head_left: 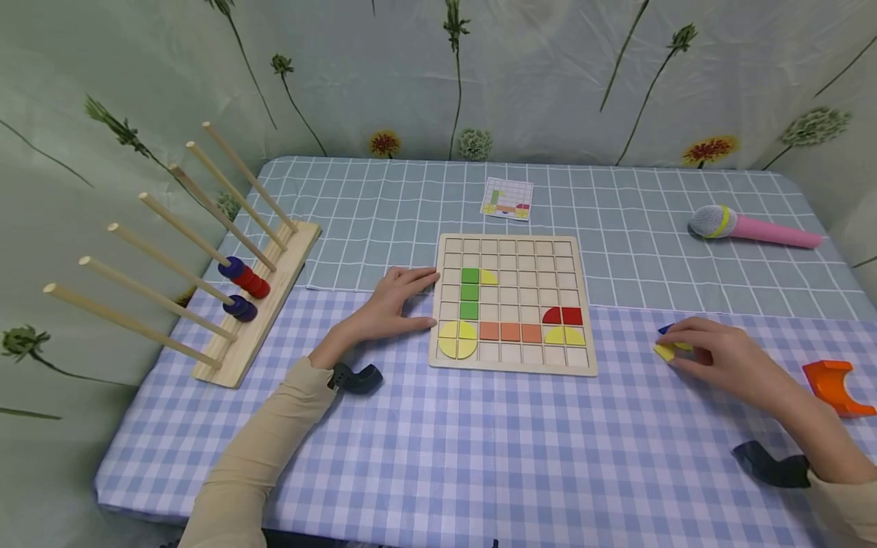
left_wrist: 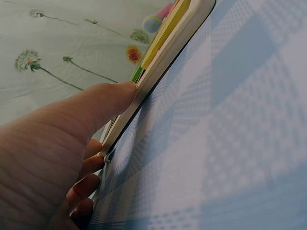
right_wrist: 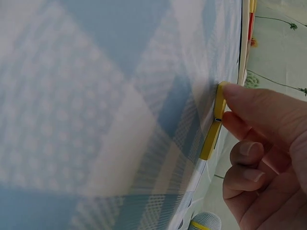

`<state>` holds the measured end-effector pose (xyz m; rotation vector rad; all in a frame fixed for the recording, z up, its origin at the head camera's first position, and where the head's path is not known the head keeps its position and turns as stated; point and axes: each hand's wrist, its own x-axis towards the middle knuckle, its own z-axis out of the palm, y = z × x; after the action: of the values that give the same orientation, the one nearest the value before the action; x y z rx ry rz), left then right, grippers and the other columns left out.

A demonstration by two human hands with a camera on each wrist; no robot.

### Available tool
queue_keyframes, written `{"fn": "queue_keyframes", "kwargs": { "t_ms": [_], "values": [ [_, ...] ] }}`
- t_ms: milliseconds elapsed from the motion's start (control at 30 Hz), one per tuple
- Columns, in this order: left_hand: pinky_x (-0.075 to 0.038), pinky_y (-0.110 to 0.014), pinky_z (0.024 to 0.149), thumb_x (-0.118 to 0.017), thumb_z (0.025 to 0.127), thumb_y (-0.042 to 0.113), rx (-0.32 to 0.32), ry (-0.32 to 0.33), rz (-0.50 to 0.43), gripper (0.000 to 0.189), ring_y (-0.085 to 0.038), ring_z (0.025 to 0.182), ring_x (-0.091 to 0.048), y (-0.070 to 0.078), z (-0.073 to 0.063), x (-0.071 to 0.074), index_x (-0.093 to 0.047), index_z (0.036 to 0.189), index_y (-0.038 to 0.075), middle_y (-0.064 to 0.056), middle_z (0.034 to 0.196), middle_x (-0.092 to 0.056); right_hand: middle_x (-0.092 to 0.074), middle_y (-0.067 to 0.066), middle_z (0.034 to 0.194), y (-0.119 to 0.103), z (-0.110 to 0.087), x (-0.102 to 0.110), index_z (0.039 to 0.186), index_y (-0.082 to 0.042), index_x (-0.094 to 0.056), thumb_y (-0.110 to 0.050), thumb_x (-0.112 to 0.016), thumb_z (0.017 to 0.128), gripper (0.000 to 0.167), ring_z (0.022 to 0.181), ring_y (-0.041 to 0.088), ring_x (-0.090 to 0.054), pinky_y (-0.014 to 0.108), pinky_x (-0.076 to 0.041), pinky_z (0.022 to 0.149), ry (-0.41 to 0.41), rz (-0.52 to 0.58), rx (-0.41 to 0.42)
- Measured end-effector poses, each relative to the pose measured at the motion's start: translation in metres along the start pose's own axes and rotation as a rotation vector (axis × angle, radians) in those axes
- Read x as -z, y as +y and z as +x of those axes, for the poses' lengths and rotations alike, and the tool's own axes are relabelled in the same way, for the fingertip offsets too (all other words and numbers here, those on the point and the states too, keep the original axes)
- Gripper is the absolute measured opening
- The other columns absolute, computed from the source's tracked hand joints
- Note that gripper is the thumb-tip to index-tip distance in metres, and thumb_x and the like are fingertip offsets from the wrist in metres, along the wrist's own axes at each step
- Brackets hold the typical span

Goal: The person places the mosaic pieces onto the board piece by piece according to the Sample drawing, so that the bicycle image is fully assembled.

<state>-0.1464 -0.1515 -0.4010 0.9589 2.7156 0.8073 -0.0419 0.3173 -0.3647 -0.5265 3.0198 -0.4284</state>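
Note:
My left hand [head_left: 393, 304] rests at the left edge of a wooden grid board [head_left: 507, 370], thumb and fingers touching its rim. The board bears green squares [head_left: 469, 292], orange squares [head_left: 510, 332], red pieces [head_left: 572, 316] and yellow quarter-circle pieces [head_left: 448, 350]. To the right of the board, my right hand [head_left: 729, 358] pinches a yellow piece [right_wrist: 220, 99] between thumb and index finger, low over the cloth. Beside it lies another yellow piece [right_wrist: 209, 141]; a blue piece [head_left: 664, 329] shows partly behind the fingers.
Behind the board lies a printed pattern card [head_left: 507, 199]. A wooden peg stand [head_left: 284, 285] with blue and red beads stands at left. A pink toy microphone [head_left: 767, 230] lies at the back right, and an orange curved piece [head_left: 830, 390] near my right forearm.

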Motion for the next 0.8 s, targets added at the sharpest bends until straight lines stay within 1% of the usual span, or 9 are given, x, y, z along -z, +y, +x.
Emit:
{"fn": "queue_keyframes", "kwargs": {
  "t_ms": [67,200,400,500,700,800],
  "values": [
    [-0.028,-0.048,0.1,-0.069,0.082,0.038,0.001,0.0,0.001,0.077,-0.027,0.125,-0.033,0.0,0.0,0.0,-0.035,0.146,0.015,-0.005,0.152,-0.034,-0.066,0.009,0.099,0.0,0.0,-0.001,0.098,-0.011,-0.073,-0.009,-0.078,0.071,0.027,0.074,0.004,-0.047,0.016,-0.044,0.059,0.002,0.001,0.011],
    [-0.029,-0.048,0.1,-0.069,0.082,0.039,-0.001,0.002,0.002,0.077,-0.027,0.126,-0.033,-0.001,0.0,-0.001,-0.035,0.146,0.016,-0.005,0.152,-0.034,-0.065,0.006,0.097,0.0,0.001,-0.002,0.095,-0.011,-0.074,-0.009,-0.08,0.069,0.027,0.069,-0.004,-0.04,0.017,-0.041,0.056,0.03,0.003,0.057],
    [-0.029,-0.047,0.099,-0.069,0.082,0.039,-0.007,0.008,0.007,0.076,-0.027,0.124,-0.033,-0.001,0.001,0.0,-0.035,0.146,0.015,-0.006,0.152,-0.034,-0.064,0.005,0.095,0.001,0.003,-0.004,0.093,-0.01,-0.073,-0.007,-0.082,0.064,0.03,0.066,-0.006,-0.037,0.016,-0.038,0.054,0.07,0.004,0.123],
    [-0.03,-0.047,0.098,-0.069,0.082,0.038,-0.012,0.009,0.013,0.076,-0.027,0.123,-0.034,-0.001,0.001,0.0,-0.035,0.146,0.015,-0.006,0.152,-0.034,-0.064,0.005,0.095,0.001,0.005,-0.003,0.092,-0.01,-0.073,-0.007,-0.082,0.065,0.029,0.066,-0.007,-0.036,0.016,-0.038,0.054,0.063,0.011,0.123],
    [-0.03,-0.047,0.098,-0.069,0.082,0.038,-0.012,0.009,0.015,0.076,-0.027,0.123,-0.034,-0.001,0.0,0.0,-0.035,0.146,0.014,-0.006,0.152,-0.034,-0.065,0.003,0.093,-0.001,0.009,-0.001,0.09,-0.011,-0.073,-0.009,-0.081,0.066,0.026,0.067,-0.006,-0.037,0.016,-0.038,0.055,0.027,0.028,0.091],
    [-0.03,-0.047,0.099,-0.069,0.082,0.038,-0.01,0.008,0.008,0.076,-0.027,0.124,-0.033,-0.002,0.0,0.0,-0.035,0.146,0.014,-0.006,0.152,-0.034,-0.063,0.0,0.087,-0.002,0.012,0.0,0.088,-0.012,-0.071,-0.01,-0.082,0.066,0.025,0.065,-0.005,-0.037,0.017,-0.037,0.055,0.004,0.041,0.077]
  ]
}}
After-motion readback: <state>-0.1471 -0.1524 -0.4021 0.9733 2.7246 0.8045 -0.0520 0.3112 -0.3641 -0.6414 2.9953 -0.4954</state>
